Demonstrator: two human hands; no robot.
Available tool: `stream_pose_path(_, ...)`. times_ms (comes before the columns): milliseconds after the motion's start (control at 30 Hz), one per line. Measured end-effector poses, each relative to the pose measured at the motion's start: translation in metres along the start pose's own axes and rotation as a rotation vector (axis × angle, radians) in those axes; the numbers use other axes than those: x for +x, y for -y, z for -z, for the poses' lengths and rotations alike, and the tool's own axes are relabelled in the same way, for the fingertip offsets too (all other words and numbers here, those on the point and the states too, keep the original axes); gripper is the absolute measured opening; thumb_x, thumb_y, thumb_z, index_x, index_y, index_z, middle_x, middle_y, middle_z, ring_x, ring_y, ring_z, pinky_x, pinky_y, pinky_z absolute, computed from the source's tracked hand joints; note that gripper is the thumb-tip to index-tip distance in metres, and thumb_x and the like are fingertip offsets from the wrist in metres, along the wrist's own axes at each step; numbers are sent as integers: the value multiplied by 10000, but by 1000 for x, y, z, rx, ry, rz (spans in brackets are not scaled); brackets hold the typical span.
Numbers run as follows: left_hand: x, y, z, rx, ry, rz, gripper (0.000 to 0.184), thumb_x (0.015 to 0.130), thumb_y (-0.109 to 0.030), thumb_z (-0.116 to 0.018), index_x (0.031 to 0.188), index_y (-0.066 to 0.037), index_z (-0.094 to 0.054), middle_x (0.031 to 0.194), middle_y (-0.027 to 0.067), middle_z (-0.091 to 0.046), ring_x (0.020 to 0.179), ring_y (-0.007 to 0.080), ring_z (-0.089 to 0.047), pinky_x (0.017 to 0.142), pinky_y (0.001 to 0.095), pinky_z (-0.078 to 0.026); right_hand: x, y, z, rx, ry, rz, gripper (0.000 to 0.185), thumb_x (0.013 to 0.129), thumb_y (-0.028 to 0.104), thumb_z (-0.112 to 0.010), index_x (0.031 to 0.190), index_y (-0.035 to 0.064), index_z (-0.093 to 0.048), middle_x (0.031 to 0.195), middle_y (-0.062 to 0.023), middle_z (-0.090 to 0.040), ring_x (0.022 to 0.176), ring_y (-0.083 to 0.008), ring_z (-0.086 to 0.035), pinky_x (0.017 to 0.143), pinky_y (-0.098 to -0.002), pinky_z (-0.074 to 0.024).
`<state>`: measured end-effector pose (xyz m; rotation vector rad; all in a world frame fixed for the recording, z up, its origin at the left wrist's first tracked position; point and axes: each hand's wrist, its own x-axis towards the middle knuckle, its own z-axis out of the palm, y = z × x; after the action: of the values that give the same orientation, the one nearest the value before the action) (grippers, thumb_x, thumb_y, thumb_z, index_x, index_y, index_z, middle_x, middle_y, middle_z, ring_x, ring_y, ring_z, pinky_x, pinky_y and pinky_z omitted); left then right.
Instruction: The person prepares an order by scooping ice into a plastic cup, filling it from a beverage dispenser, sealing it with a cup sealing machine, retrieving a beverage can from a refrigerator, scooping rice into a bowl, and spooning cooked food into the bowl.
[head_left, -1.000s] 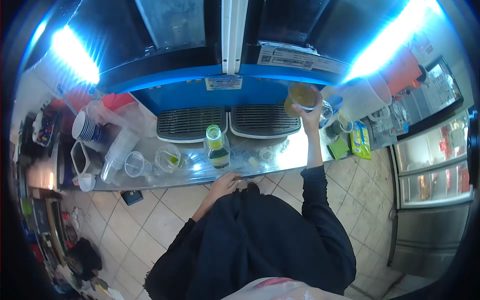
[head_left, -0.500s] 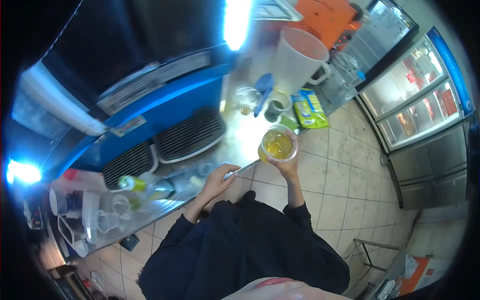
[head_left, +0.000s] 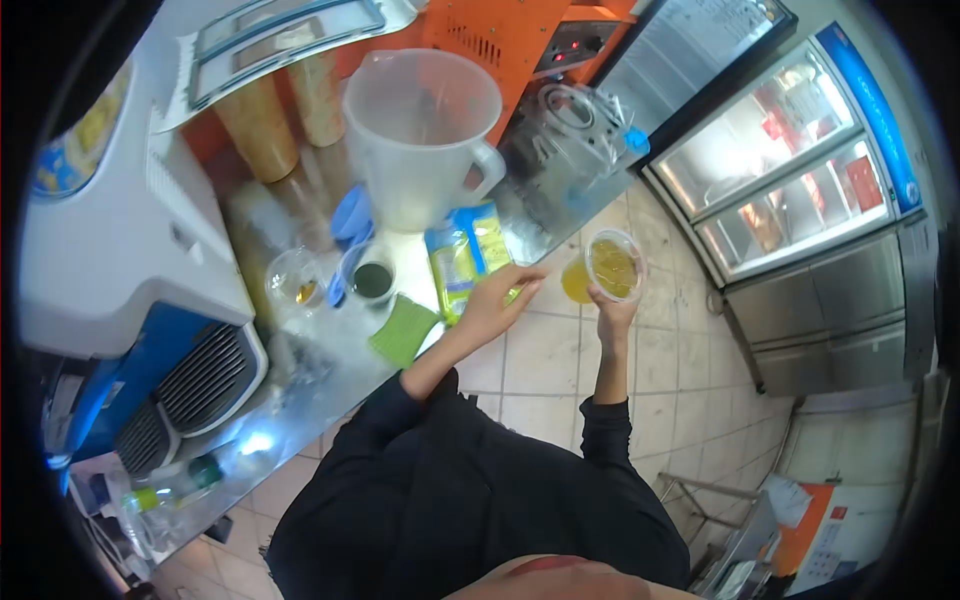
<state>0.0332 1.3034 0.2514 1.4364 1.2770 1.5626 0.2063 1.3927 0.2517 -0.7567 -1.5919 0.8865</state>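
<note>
My right hand [head_left: 616, 308] is wrapped round a clear plastic cup [head_left: 603, 268] of yellow drink, held over the floor beyond the counter edge. My left hand [head_left: 497, 305] has its fingers apart and holds nothing; it is over the counter edge, beside a yellow-green packet [head_left: 466, 254]. Just left of that hand lies a green sponge [head_left: 403, 331]. Behind the sponge stand a cup with dark contents [head_left: 372, 279], a blue scoop [head_left: 351, 217] and a clear cup [head_left: 296, 281].
A large translucent jug [head_left: 420, 140] stands on the metal counter [head_left: 335, 375], near an orange machine [head_left: 475, 35]. Drip trays [head_left: 210, 378] and a bottle [head_left: 175, 488] are at the left. A glass-door fridge [head_left: 780, 170] is at the right; a metal-legged stand [head_left: 700, 500] is at lower right.
My view has turned right along the counter. My right hand has carried the cup from near the drip trays out over the floor. The left hand has moved beside the packet.
</note>
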Motion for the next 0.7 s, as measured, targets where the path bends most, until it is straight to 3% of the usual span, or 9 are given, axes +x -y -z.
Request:
stream_pose_path(133, 153, 22, -60, 285, -246, -369, 252, 701, -56, -516, 953, -52, -504, 907, 93, -524, 881, 241, -505, 728, 306, -409, 87, -15, 27, -24, -34, 25, 831, 514, 163, -748, 1180, 34, -269, 1136, -86, -329, 1085, -207, -335, 909, -325, -300)
stream_pose_path(200, 208, 32, -77, 931, -574, -534, 243, 670, -26, -506, 911, -57, -522, 931, 92, -511, 912, 239, -481, 748, 306, -403, 116, -17, 39, 20, -17, -21, 852, 501, 175, -755, 1183, 23, -268, 1145, -85, -316, 1089, -206, -333, 911, -328, -299)
stream_pose_path(233, 227, 45, -83, 923, -587, -520, 243, 670, -26, -506, 911, -57, -522, 931, 92, -511, 912, 239, -481, 748, 306, -403, 130, -25, 47, 10, -2, -23, 852, 501, 175, -755, 1183, 23, -268, 1145, -85, -316, 1089, -206, -333, 911, -328, -299)
stream_pose_path(300, 255, 72, -82, 1067, -150, -241, 180, 639, -113, -580, 815, -78, -562, 860, 83, -539, 813, 245, -521, 725, 300, -418, 158, -43, 58, -40, 56, 58, 848, 501, 180, -754, 1181, 21, -274, 1144, -86, -326, 1074, -203, -352, 904, -329, -310)
stream_pose_path(333, 261, 66, -75, 1079, -160, -221, 180, 639, -113, -580, 815, -78, -562, 860, 83, -539, 813, 245, -521, 725, 300, -418, 169, -50, 61, -27, 75, 51, 848, 501, 180, -754, 1181, 21, -274, 1144, -86, -326, 1074, -203, -352, 904, -329, -310)
stream_pose_path(400, 274, 44, -63, 663, -134, -114, 115, 650, -136, -565, 752, -83, -566, 767, 81, -553, 716, 255, -536, 650, 306, -438, 194, -65, 67, 7, 220, 15, 866, 484, 174, -762, 1181, 22, -273, 1138, -84, -338, 1061, -202, -367, 895, -329, -320)
stream_pose_path(500, 293, -8, -47, 494, -569, -312, 96, 696, -172, -533, 729, -90, -570, 696, 81, -552, 618, 242, -547, 545, 319, -425, 227, -71, 54, 117, 422, 17, 873, 465, 162, -773, 1172, 21, -280, 1114, -82, -357, 1047, -201, -377, 887, -322, -325)
stream_pose_path(533, 302, -19, -39, 398, -578, -212, 124, 697, -195, -549, 745, -83, -570, 699, 78, -559, 614, 233, -552, 541, 318, -422, 237, -74, 48, 146, 454, 8, 873, 465, 162, -773, 1172, 21, -280, 1114, -82, -357, 1047, -201, -377, 887, -322, -325)
stream_pose_path(700, 333, -54, -27, 549, -681, -163, 178, 708, -202, -575, 815, -60, -579, 701, 80, -585, 613, 159, -566, 558, 262, -430, 297, -94, -8, 290, 710, 119, 874, 460, 143, -775, 1155, 22, -258, 1089, -105, -370, 1037, -209, -388, 884, -305, -321)
